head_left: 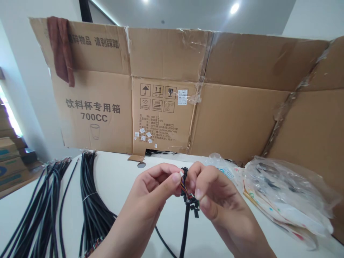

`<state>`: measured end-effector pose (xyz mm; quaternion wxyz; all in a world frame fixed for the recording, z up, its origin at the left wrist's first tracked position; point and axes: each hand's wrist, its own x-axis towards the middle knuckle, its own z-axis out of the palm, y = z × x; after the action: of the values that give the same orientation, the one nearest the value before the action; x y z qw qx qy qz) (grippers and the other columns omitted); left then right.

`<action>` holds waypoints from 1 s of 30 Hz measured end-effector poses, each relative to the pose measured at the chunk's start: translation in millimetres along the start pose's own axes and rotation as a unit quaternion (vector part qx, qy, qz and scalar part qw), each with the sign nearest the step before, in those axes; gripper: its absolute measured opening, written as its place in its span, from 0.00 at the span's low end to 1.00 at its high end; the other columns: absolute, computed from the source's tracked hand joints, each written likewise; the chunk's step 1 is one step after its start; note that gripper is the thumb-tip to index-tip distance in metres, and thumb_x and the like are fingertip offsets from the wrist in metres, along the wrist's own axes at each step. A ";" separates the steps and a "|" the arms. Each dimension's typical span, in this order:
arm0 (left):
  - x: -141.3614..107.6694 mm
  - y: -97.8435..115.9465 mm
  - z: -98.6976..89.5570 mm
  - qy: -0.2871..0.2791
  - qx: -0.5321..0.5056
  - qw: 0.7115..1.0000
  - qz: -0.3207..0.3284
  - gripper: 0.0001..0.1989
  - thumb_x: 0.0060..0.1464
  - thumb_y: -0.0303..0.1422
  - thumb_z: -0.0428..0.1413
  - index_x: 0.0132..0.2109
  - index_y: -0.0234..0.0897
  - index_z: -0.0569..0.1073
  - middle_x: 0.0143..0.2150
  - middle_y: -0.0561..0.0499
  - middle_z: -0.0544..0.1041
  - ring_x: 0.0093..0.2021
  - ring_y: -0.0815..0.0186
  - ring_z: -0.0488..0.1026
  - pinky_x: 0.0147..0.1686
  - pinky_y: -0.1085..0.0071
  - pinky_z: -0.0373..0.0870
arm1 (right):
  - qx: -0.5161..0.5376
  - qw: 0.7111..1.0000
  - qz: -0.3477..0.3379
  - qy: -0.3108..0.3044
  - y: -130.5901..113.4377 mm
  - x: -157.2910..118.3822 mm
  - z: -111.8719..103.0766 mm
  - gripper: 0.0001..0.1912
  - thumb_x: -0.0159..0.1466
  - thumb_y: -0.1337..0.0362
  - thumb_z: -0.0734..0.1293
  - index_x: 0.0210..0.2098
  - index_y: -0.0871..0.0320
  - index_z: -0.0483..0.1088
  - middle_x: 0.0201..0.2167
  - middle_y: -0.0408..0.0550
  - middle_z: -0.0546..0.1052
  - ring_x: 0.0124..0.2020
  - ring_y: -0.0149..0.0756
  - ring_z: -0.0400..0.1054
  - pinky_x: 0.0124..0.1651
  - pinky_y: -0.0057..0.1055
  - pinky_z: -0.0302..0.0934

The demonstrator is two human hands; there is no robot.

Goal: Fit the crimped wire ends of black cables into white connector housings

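Observation:
Both hands meet at the end of a black cable [185, 229], whose thin coloured wires [184, 187] fan out between them. My left hand [153, 197] pinches a small white connector [181, 174] between thumb and fingertips. My right hand [220, 200] is closed, its thumb and fingers pressed on the wires near the black cable's end. Small black connectors [194, 207] hang below the right fingertips, and more black pieces cluster above the wires. The cable runs down from the hands to the bottom edge.
Two bundles of black cables [45, 204] [91, 190] lie on the white table [120, 175] at the left. Clear plastic bags [285, 197] lie at the right. An unfolded cardboard box [166, 61] stands along the back, with a brown cloth [60, 50] over its top edge.

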<state>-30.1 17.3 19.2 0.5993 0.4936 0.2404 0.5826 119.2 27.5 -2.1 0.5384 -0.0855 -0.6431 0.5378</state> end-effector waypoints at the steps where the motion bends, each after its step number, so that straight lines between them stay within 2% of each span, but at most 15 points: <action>1: 0.3 -0.4 -0.1 0.008 0.007 1.000 0.007 0.07 0.54 0.35 0.64 0.31 0.37 0.79 0.27 0.54 0.74 0.31 0.71 0.69 0.35 0.80 0.68 | 0.004 1.000 0.011 0.004 -0.2 0.5 -0.8 0.08 0.67 0.58 0.68 0.34 0.53 0.68 0.34 0.42 0.63 0.40 0.32 0.59 0.44 0.28 0.54; 4: -0.4 -1.5 0.1 0.038 0.023 0.999 0.018 0.06 0.53 0.34 0.65 0.31 0.37 0.79 0.27 0.54 0.74 0.30 0.71 0.69 0.34 0.79 0.68 | 0.019 0.999 0.033 0.022 -0.7 1.2 0.8 0.08 0.67 0.58 0.68 0.34 0.54 0.67 0.33 0.42 0.64 0.37 0.30 0.59 0.43 0.27 0.56; 6: -1.3 -1.7 0.3 0.053 0.025 0.998 0.026 0.06 0.53 0.34 0.65 0.31 0.38 0.79 0.27 0.54 0.74 0.30 0.71 0.68 0.34 0.79 0.68 | 0.010 0.998 0.031 0.058 0.3 1.2 5.6 0.09 0.68 0.58 0.68 0.35 0.54 0.67 0.32 0.41 0.65 0.35 0.28 0.60 0.43 0.26 0.57; 10: -1.6 -2.1 1.0 0.081 0.041 0.996 0.022 0.05 0.54 0.33 0.65 0.32 0.38 0.79 0.30 0.54 0.75 0.33 0.71 0.69 0.37 0.79 0.69 | -0.052 0.986 -0.028 0.153 5.9 1.9 20.3 0.07 0.69 0.59 0.67 0.35 0.54 0.68 0.32 0.40 0.68 0.36 0.26 0.63 0.42 0.21 0.60; 12: -1.4 -2.9 1.7 0.084 0.049 0.995 0.021 0.05 0.54 0.33 0.64 0.32 0.38 0.78 0.30 0.54 0.75 0.33 0.70 0.69 0.37 0.79 0.69 | -0.076 0.981 -0.052 0.170 8.6 2.8 26.1 0.06 0.70 0.60 0.65 0.35 0.53 0.69 0.32 0.40 0.68 0.36 0.25 0.63 0.41 0.19 0.60; 15: -1.4 -3.8 2.0 0.080 0.041 0.996 0.026 0.05 0.54 0.33 0.64 0.31 0.38 0.78 0.29 0.54 0.75 0.32 0.70 0.70 0.37 0.78 0.70 | -0.065 0.987 -0.029 0.142 8.1 3.3 27.6 0.07 0.69 0.60 0.66 0.34 0.54 0.68 0.32 0.40 0.68 0.36 0.26 0.62 0.41 0.20 0.59; 18: -1.4 -2.3 0.3 0.068 0.054 0.995 0.044 0.04 0.54 0.31 0.64 0.31 0.40 0.79 0.30 0.55 0.76 0.33 0.71 0.72 0.37 0.79 0.70 | -0.028 0.995 0.041 0.086 -0.3 1.3 20.0 0.10 0.67 0.58 0.69 0.32 0.54 0.68 0.31 0.40 0.66 0.34 0.26 0.59 0.37 0.20 0.56; 20: -1.5 0.0 -1.3 0.055 0.086 0.993 0.055 0.03 0.53 0.31 0.65 0.31 0.40 0.80 0.30 0.55 0.77 0.33 0.70 0.73 0.35 0.80 0.70 | -0.056 0.993 0.078 0.066 -9.0 -1.3 12.7 0.10 0.67 0.58 0.69 0.32 0.54 0.69 0.31 0.39 0.67 0.33 0.26 0.58 0.36 0.22 0.55; 24: -2.1 3.2 -2.7 0.052 0.136 0.989 0.041 0.03 0.50 0.28 0.67 0.30 0.40 0.82 0.28 0.54 0.80 0.31 0.70 0.75 0.33 0.81 0.70 | -0.145 0.977 0.141 0.064 -23.3 -6.3 2.1 0.09 0.67 0.60 0.68 0.31 0.54 0.70 0.31 0.39 0.69 0.33 0.27 0.59 0.36 0.26 0.52; 27: -1.7 2.0 -3.3 0.037 0.137 0.990 0.008 0.03 0.47 0.28 0.68 0.29 0.41 0.82 0.28 0.53 0.81 0.31 0.70 0.75 0.33 0.82 0.71 | -0.154 0.971 0.174 0.062 -27.0 -7.1 -0.3 0.09 0.65 0.62 0.69 0.29 0.55 0.70 0.29 0.39 0.69 0.33 0.28 0.60 0.35 0.28 0.51; 30: 0.5 0.3 -4.8 0.014 0.114 0.993 -0.033 0.02 0.49 0.31 0.67 0.30 0.41 0.82 0.28 0.53 0.80 0.32 0.71 0.75 0.36 0.82 0.72 | -0.145 0.968 0.191 0.075 -27.5 -5.4 -0.9 0.08 0.64 0.61 0.70 0.29 0.56 0.71 0.30 0.40 0.71 0.33 0.28 0.62 0.32 0.28 0.50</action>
<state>-34.3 19.2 17.7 0.5549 0.5423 0.3297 0.5378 135.1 13.1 16.0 0.4543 -0.3240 -0.6436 0.5238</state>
